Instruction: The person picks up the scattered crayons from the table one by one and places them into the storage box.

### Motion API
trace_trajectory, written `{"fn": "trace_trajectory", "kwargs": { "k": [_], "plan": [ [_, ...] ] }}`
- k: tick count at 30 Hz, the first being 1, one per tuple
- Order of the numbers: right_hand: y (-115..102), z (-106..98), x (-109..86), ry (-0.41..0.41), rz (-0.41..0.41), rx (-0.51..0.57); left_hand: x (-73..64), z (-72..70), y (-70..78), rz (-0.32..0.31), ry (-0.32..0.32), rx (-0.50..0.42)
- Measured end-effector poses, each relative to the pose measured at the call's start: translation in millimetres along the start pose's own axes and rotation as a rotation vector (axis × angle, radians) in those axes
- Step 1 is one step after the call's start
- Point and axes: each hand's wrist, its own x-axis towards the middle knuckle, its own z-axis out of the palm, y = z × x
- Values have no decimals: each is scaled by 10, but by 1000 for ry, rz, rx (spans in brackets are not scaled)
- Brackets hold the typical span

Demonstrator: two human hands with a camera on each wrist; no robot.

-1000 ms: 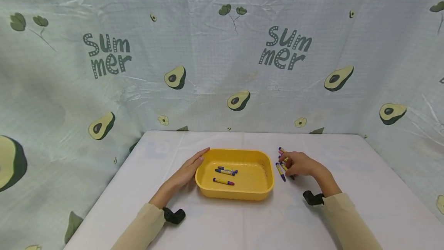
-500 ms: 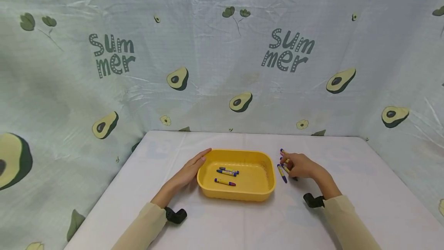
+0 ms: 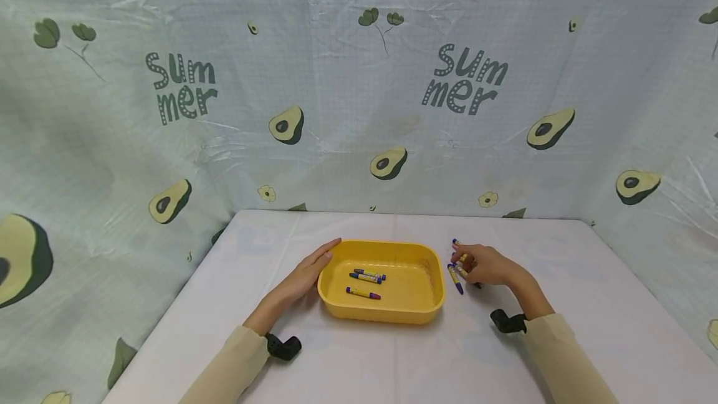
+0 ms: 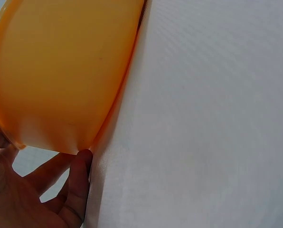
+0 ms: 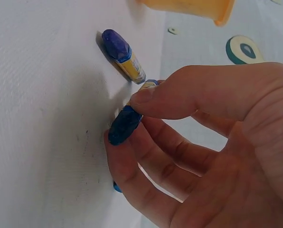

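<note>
Right of the yellow tray (image 3: 406, 285), on or just above the white surface (image 3: 348, 360), a blue-tipped crayon (image 5: 124, 126) is pinched between the thumb and fingers of the right grip (image 3: 487, 265); whether it is lifted cannot be told. Light, stiff, slightly waxy handling is to be expected, with snapping possible if it is bent, so it is probably best held by the wrapped middle, not the slick tip. The tray's left end is touched by the left grip (image 3: 303, 275), its fingers extended.
</note>
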Motion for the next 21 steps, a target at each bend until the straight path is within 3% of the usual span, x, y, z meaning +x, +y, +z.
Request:
{"fn": "trace_trajectory", "kwargs": {
  "k": [21],
  "plan": [
    [-177,-85,-118,46,-115,41,-34,-10,-11,-7,16,5]
  ]
}}
